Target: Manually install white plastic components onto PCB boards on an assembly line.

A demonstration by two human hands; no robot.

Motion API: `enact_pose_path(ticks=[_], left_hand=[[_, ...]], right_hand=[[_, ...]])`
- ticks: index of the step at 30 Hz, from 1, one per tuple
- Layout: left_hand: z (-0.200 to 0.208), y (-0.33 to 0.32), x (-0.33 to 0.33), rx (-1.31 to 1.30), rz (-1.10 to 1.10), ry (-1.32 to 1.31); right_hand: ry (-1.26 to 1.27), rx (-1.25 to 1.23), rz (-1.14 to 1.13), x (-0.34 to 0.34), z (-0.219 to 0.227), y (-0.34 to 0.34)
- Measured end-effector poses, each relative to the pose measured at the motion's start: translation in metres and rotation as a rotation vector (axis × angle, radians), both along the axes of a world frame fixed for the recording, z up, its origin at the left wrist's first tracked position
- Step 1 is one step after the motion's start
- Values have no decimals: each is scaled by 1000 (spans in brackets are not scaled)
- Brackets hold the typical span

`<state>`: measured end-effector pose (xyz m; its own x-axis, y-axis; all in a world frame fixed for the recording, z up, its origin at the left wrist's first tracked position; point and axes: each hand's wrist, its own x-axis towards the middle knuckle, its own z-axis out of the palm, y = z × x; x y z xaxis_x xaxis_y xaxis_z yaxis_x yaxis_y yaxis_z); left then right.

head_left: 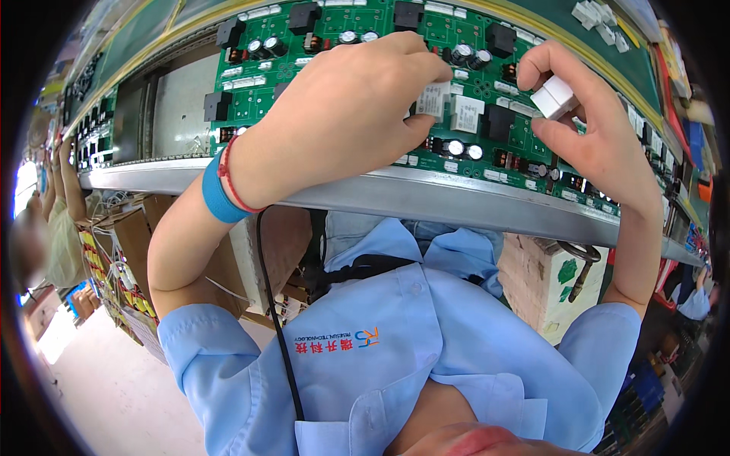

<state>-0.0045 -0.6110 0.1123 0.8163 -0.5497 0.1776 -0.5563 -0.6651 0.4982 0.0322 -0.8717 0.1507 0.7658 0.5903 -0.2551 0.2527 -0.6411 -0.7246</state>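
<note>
A green circuit board lies before me, dense with black blocks, round capacitors and white connectors. My left hand, with a blue band at the wrist, bends over it from the left. Its thumb and fingers close around a white box-shaped relay at the board; whether that relay is seated cannot be seen. Just right of it, a second white relay stands on the board. Above the board's right part, my right hand curls around another white relay, held between thumb and fingers.
A metal rail runs along the board's near edge. More boards sit farther left on the line. Loose white parts lie at the far right. Cardboard boxes stand below, left; other people work at the far left and right.
</note>
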Motion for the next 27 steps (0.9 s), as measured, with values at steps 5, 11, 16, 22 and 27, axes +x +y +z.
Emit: enact_pose_path(ticks=[5,11,16,22,27], left_hand=[[5,-13,2,240,-48,-24],[9,-19,4,382,-74,-24],[12,-24,6,535,-110,-21],[14,-12,20,126,-137,-36],[51,-6,22,-212,241,758]], right_hand=[[-41,230,-100,-7,-13,-24],[-30,291,-132,-10,-17,-40],[-219,169,-51,-22,-22,-39],[-368,86,27,-28,-32,-40],[-577,-60,82,-30,-31,-46]])
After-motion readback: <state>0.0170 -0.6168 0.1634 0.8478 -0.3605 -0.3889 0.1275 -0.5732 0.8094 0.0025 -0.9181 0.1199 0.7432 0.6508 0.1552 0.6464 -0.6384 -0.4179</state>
